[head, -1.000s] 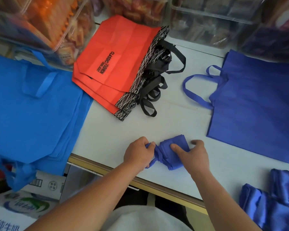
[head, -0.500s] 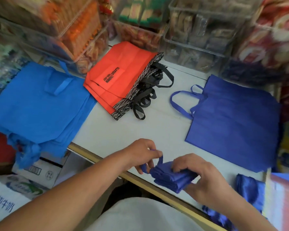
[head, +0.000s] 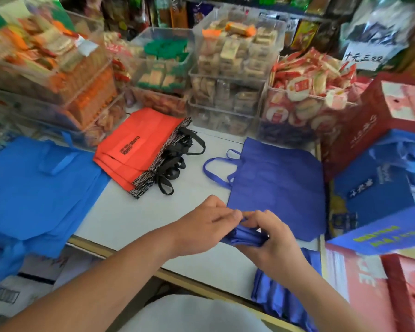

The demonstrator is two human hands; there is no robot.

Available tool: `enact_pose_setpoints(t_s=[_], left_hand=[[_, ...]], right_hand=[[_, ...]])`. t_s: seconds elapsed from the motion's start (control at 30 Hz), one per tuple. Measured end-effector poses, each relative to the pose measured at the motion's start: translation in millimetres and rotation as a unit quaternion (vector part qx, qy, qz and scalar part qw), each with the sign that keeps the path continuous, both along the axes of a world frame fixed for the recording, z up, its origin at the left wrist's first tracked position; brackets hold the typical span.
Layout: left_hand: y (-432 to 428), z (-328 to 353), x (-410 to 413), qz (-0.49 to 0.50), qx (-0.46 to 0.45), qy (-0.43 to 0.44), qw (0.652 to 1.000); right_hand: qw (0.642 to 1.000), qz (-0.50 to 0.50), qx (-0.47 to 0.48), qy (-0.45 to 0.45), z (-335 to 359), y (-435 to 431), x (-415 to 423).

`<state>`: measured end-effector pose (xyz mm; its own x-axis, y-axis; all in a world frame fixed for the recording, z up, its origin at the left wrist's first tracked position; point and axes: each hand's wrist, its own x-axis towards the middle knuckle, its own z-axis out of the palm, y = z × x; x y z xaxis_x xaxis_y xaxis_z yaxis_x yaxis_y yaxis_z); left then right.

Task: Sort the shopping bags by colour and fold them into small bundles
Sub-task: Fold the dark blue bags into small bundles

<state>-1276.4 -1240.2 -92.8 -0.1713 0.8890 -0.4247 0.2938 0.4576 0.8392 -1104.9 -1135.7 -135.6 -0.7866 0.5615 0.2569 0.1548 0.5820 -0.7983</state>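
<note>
Since a second ago the dark blue bundle has left the surface. It lay there pressed under both hands, and now it is held up in the air, more to the right and nearer to the person. It also looks flatter and tighter.

On the left of the surface lies the widest stack, the light blue bags, flat and hanging over the near edge. On the right lie the flat dark blue bags, with their handles pointing left. Between them, farther back, is the smaller stack of red-orange bags with black handles. At the near right corner is a heap of finished dark blue bundles.

The right hand has its fingers curled round the bundle from the right and from under. The left hand has its fingers brought together at the top edge of the bundle, and they seem to pinch the cloth there.

I judge that the colours are already sorted and this fold is nearly finished. Probably only a last tuck remains, and then the bundle can join the heap just below it.
</note>
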Motion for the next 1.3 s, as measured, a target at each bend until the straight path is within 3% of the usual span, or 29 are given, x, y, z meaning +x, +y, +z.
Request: enact_pose_setpoints(t_s=[0.1,0.2,0.33,0.47,0.7,0.97,1.2,1.3], left_hand=[[-9,1,10,0.044,0.071,0.064,0.994],[-23,3,7,0.095,0.145,0.034,0.984],[-35,-5,-1,0.066,0.133,0.059,0.987],[-34,-12,-3,0.132,0.123,-0.059,0.982],[-33,-28,9,0.143,0.095,-0.095,0.981],[-30,-32,26,0.169,0.113,-0.271,0.941],[-23,-40,30,0.199,0.083,-0.129,0.968],[-21,-41,30,0.219,0.054,-0.113,0.968]], right_hand=[[1.0,-0.016,-0.014,-0.013,3,-4,4],[0.996,-0.034,-0.077,-0.004,6,-5,7],[0.987,-0.032,-0.157,-0.02,21,-2,10],[0.975,-0.025,-0.217,-0.036,26,-3,9],[0.958,-0.047,-0.284,-0.008,38,-12,14],[0.923,-0.056,-0.381,0.012,31,-9,27],[0.928,-0.095,-0.361,0.009,26,-12,26],[0.938,-0.115,-0.326,-0.004,22,-13,23]])
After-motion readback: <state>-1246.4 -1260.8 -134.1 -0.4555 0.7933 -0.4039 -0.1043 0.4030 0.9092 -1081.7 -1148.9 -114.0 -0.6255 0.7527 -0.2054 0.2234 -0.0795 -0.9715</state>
